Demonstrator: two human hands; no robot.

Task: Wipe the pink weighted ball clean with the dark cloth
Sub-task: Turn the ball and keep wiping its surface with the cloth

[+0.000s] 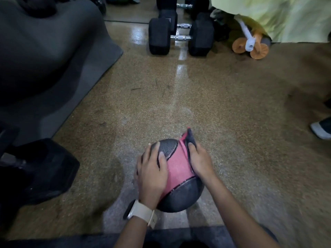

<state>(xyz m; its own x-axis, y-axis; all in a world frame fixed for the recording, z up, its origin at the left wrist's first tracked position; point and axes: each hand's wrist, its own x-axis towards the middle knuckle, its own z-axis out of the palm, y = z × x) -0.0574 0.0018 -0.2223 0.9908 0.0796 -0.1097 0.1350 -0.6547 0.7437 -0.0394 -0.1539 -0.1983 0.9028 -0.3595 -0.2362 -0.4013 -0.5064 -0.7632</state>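
Your ball (179, 167), pink across the middle with dark grey panels above and below, sits on the speckled floor (179, 104) in the lower centre of the frame, between your two hands. Your left hand (154, 169) lies flat on the ball's left side, fingers straight and spread over the upper grey panel, grasping nothing. Your right hand (200, 161) is on the ball's upper right, fingers curled around the dark cloth (189, 138) and pressing it against the ball; a corner of the cloth sticks up past your fingertips. A pale watch (141, 212) is on your left wrist.

At the top centre stand black dumbbells (180, 37). A dark mat (44, 59) fills the upper left, and an orange-wheeled roller (250, 47) lies at the upper right beside a yellow-green sheet (277, 18).
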